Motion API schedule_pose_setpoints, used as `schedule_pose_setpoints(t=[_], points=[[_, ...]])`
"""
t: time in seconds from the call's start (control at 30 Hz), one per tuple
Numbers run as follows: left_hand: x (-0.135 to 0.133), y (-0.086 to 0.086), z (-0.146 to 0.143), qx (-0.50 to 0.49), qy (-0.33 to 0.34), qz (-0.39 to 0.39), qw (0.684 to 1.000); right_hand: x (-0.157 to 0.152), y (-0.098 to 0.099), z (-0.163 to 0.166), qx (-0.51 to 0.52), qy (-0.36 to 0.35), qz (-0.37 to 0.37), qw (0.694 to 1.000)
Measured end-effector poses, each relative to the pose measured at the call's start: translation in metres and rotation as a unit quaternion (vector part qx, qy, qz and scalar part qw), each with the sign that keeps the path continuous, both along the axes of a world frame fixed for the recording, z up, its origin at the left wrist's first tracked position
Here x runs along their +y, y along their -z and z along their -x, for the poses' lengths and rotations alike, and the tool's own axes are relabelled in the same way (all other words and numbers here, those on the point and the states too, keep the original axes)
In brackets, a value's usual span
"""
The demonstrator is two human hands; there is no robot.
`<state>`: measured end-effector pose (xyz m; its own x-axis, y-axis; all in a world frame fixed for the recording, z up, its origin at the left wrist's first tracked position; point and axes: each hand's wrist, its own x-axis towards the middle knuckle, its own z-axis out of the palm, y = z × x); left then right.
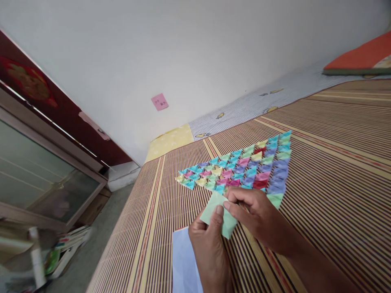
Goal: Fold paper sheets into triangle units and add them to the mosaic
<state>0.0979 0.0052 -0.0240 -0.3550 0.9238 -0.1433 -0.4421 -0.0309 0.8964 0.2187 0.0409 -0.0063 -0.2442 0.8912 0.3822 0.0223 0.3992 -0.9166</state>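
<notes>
A pale green square of paper [210, 205] is held up above the striped mat. My left hand [210, 244] grips it, the thumb flat on its face and the fingers behind. My right hand [256, 215] pinches the paper's upper right edge between thumb and forefinger. Just beyond my hands lies a triangular arrangement of folded paper pieces [241, 165] in blue, green, pink, yellow and purple, set in rows. Part of its near edge is hidden by my right hand. Light blue paper [185, 260] lies beside my left hand, partly covered by it.
The striped mat [146, 244] spreads over a raised bed-like surface, its left edge dropping to a grey floor [100, 236]. A pink note [159, 101] is on the white wall. An orange folded cloth [360, 53] rests far right. Assorted items [67, 248] lie on the floor by a glass-paned door [39, 175].
</notes>
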Motion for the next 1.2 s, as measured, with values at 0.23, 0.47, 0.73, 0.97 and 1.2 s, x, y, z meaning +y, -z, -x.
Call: schedule_pose_setpoints(t=[0.23, 0.47, 0.73, 0.97, 1.2], points=[[-0.001, -0.001, 0.0, 0.003, -0.003, -0.002, 1.0, 0.001, 0.0, 0.0, -0.012, -0.001, 0.004, 1.0], [-0.001, -0.002, 0.001, 0.025, 0.005, 0.009, 1.0, 0.004, 0.001, -0.001, 0.006, 0.011, 0.015, 1.0], [-0.004, -0.003, -0.001, 0.078, 0.057, 0.003, 0.995, 0.006, -0.001, -0.009, 0.007, -0.009, 0.064, 0.998], [-0.004, -0.002, -0.002, 0.06, 0.049, 0.008, 0.997, 0.008, -0.001, -0.015, 0.024, -0.012, 0.059, 0.998], [-0.003, 0.002, 0.0, 0.045, 0.025, 0.011, 0.999, 0.01, -0.001, -0.027, -0.021, -0.031, 0.016, 0.999]])
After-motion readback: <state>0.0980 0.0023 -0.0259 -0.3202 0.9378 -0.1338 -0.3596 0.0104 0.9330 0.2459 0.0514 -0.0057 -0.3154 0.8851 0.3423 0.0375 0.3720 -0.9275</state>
